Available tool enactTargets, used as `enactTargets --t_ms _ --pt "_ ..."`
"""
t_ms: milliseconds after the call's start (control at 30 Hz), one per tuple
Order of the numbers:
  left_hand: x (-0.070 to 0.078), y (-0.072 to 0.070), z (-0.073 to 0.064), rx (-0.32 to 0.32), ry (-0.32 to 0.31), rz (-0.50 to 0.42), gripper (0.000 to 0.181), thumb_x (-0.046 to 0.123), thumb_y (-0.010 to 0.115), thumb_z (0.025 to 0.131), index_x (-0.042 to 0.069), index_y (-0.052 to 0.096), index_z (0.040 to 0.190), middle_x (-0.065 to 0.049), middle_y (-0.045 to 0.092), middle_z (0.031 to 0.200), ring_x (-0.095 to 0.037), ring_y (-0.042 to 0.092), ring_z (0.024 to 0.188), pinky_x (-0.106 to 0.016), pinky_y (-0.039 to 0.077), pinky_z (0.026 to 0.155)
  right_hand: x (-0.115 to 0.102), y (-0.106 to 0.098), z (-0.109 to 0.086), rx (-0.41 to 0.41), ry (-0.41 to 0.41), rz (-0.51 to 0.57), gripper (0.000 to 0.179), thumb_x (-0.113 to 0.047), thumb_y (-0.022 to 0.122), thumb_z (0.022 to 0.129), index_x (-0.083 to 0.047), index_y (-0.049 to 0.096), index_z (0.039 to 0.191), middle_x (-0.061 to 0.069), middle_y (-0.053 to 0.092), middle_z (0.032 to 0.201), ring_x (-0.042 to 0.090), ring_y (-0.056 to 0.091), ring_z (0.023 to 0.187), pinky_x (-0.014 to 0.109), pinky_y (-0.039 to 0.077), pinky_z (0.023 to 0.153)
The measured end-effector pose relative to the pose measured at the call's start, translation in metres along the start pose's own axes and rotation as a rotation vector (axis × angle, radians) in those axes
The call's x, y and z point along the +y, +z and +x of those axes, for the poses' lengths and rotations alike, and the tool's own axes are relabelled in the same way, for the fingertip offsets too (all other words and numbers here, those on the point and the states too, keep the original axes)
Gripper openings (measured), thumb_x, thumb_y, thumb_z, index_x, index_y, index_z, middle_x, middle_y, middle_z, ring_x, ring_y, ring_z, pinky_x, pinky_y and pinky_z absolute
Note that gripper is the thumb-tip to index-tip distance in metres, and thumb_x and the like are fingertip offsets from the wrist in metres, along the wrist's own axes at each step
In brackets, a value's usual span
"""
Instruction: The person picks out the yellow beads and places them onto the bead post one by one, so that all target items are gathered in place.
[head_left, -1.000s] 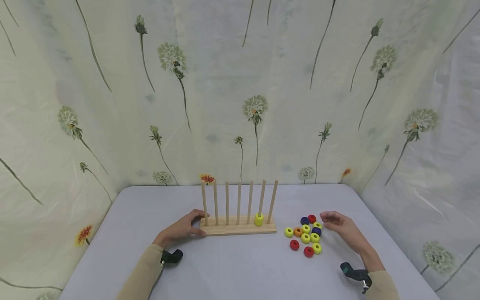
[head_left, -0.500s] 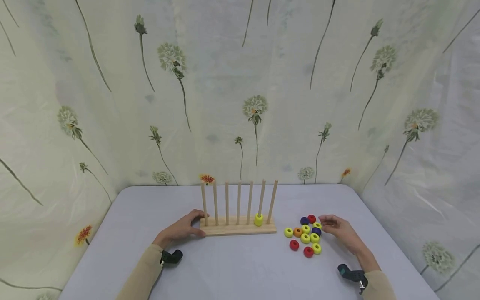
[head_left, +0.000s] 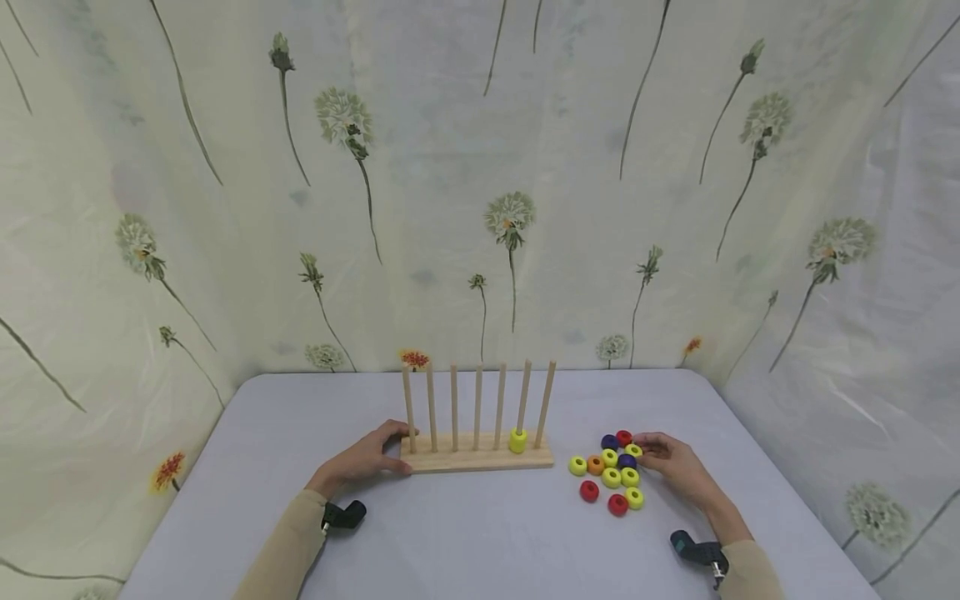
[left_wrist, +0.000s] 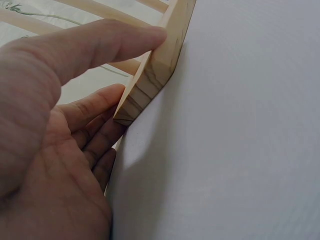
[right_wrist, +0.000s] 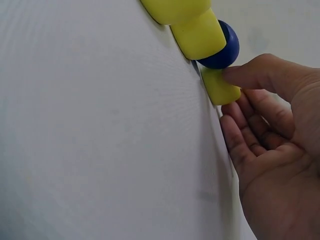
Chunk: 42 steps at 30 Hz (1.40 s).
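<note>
A wooden peg rack (head_left: 477,459) with several upright pegs stands on the table, one yellow bead (head_left: 517,441) threaded low on a peg near its right end. My left hand (head_left: 365,454) grips the rack's left end; in the left wrist view the thumb (left_wrist: 142,39) lies on the front edge and the fingers reach behind. To the right, my right hand (head_left: 678,468) is at the edge of a group of loose beads, pinching a yellow bead (right_wrist: 220,90) between thumb and fingers. A dark blue bead (right_wrist: 227,50) sits right beside it.
Several loose yellow beads lie close together, with red beads (head_left: 618,504), an orange bead (head_left: 596,465) and a second blue bead (head_left: 610,442) among them. The white-covered table (head_left: 480,542) ends at a hanging floral cloth (head_left: 420,208).
My right hand has moved slightly left into the edge of the bead group and taken hold of a yellow bead. The nearby blue bead has shifted a little left. My left hand stays put.
</note>
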<state>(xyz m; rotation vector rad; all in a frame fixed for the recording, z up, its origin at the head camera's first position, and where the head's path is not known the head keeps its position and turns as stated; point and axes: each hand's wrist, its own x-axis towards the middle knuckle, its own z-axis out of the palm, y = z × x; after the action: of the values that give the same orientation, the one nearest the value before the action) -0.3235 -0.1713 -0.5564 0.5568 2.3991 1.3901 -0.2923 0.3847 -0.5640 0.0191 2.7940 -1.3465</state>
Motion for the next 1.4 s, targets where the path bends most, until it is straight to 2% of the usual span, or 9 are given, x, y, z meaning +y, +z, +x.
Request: enactTargets --t_ms 233,533,800,1067,1400 --pt "0.000 -0.001 0.002 -0.004 -0.001 0.021 0.068 0.029 0.083 0.074 0.014 0.050 0.131 -0.008 0.043 0.142 -0.029 0.031 0.140 -0.051 0.023 0.114 0.002 0.001 0.002 -0.004 -0.020 -0.026 0.046 -0.021 0.068 0.090 -0.001 0.053 0.128 0.018 0.058 0.123 0.031 0.058 0.112 0.040 0.052 0.091" --pt "0.000 -0.002 0.003 -0.005 0.028 0.021 0.067 0.027 0.083 0.074 0.012 0.050 0.130 -0.009 0.044 0.142 -0.030 0.032 0.139 -0.052 0.023 0.114 0.001 0.001 0.001 0.009 -0.024 -0.040 0.042 -0.018 0.065 0.092 0.000 0.053 0.128 0.020 0.058 0.125 0.034 0.057 0.114 0.042 0.051 0.093" --pt "0.000 -0.001 0.003 -0.003 0.020 0.020 0.066 0.027 0.082 0.075 0.011 0.050 0.130 -0.010 0.043 0.142 -0.030 0.033 0.138 -0.052 0.024 0.113 -0.001 -0.004 -0.001 0.003 -0.014 -0.059 0.043 -0.023 0.065 0.092 -0.001 0.055 0.127 0.019 0.059 0.123 0.035 0.057 0.114 0.046 0.050 0.095" --pt "0.003 0.000 0.000 0.002 0.006 0.013 0.065 0.027 0.082 0.075 0.011 0.050 0.130 -0.011 0.043 0.142 -0.031 0.033 0.139 -0.052 0.024 0.113 0.001 -0.009 0.001 0.036 -0.011 -0.062 0.042 -0.027 0.064 0.093 -0.005 0.056 0.127 0.019 0.059 0.125 0.035 0.057 0.115 0.047 0.050 0.095" --pt "0.003 0.000 -0.001 0.009 -0.001 0.018 0.066 0.027 0.082 0.074 0.012 0.051 0.130 -0.010 0.044 0.142 -0.031 0.032 0.139 -0.052 0.022 0.114 -0.024 -0.018 -0.006 0.045 -0.041 -0.022 0.048 -0.039 0.063 0.093 -0.009 0.055 0.130 0.015 0.057 0.129 0.034 0.055 0.119 0.045 0.051 0.094"
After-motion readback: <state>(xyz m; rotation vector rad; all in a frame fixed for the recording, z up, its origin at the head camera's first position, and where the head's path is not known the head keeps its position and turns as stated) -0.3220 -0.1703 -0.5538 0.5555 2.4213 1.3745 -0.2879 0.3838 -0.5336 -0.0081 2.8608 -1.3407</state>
